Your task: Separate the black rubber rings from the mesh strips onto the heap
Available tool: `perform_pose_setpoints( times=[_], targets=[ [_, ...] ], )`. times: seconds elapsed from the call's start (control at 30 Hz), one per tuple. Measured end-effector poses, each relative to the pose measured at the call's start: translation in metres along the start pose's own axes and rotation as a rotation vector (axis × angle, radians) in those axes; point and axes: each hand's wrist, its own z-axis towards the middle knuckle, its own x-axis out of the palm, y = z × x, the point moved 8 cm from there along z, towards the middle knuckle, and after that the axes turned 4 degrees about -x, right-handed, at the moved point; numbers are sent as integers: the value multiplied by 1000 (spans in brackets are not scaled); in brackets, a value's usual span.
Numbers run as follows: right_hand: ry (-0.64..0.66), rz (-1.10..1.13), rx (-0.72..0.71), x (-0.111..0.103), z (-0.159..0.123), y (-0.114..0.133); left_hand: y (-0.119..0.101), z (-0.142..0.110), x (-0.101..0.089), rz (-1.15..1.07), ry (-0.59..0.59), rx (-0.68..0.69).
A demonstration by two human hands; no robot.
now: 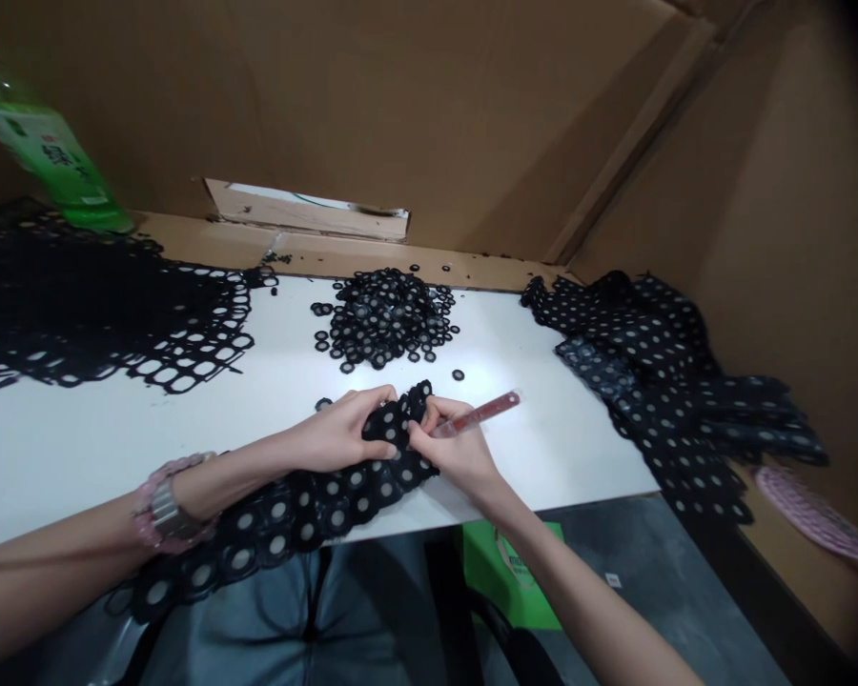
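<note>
- Left hand (339, 433) has the black strip (278, 514) pinched, thumb on the near side, fingers on the far side.
- Right hand (458, 453) is closed around a slim tool (497, 408) with a reddish-brown handle; the handle's end sticks out up and to the right. Its fingertips are right up against the strip, just beside the left hand. Can't really make out the tool's working end, the fingers cover it.
- The strip has rows of pale round spots. Its top end is bunched up between the hands, and the rest trails down-left along the front edge of the white worktop (515, 333), passing under the left forearm and out over the lap.
- Just past the hands there's a heap of little black rings (386, 319), plus one loose ring (459, 374) lying near it.
- Big tangle of black mesh (78, 295) on the left, green bottle (68, 157) standing behind it.
- Over on the right, a crumpled pile of dotted sheets (636, 381), partly hanging past the worktop's edge.
- Cardboard walls (400, 105) at the back and right.
</note>
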Motion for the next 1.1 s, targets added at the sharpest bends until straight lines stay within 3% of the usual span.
perform_pose_setpoints(
  times=[0.2,0.37,0.43,0.63,0.87,1.1],
  targets=[
    [7,-67,-88,2,0,6,-5,0,2,-229,66,15],
    [-41,369,106,-7,-1,-13,-1,0,-5,-43,57,-66],
    [-32,429,120,-8,-4,-13,0,-2,-8,53,39,-103],
    [0,388,94,-7,-11,-6,-11,-9,-3,83,40,-153],
    [35,378,109,-4,-11,-6,-14,-8,11,79,26,-43],
    [73,234,44,-2,-14,-4,-15,-9,9,29,2,-23]
  ],
)
